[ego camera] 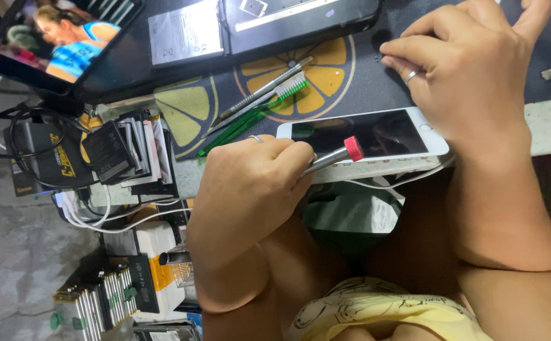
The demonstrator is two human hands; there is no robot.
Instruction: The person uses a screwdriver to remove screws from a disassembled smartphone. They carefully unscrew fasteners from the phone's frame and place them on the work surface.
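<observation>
At counter edge, white smartphone (363,136) lies screen-up, partly on citrus-print mat (326,76). Left hand (253,183) is clamped on red-capped screwdriver (335,155) over the phone. Right hand (462,69) rests fingertips on mat, holding nothing visible. Box (124,151) left holds upright batteries.

Phone (376,136) lies on mat (364,82) edge btwn both hands, toothbrush (256,113) just behind it.

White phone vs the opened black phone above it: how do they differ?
The white phone lies closed, screen up, by the mat's near edge; the black phone lies farther off, opened, its battery showing. The left hand holds a red-capped screwdriver over the white phone; nothing touches the black phone. Both lie flat.
</observation>
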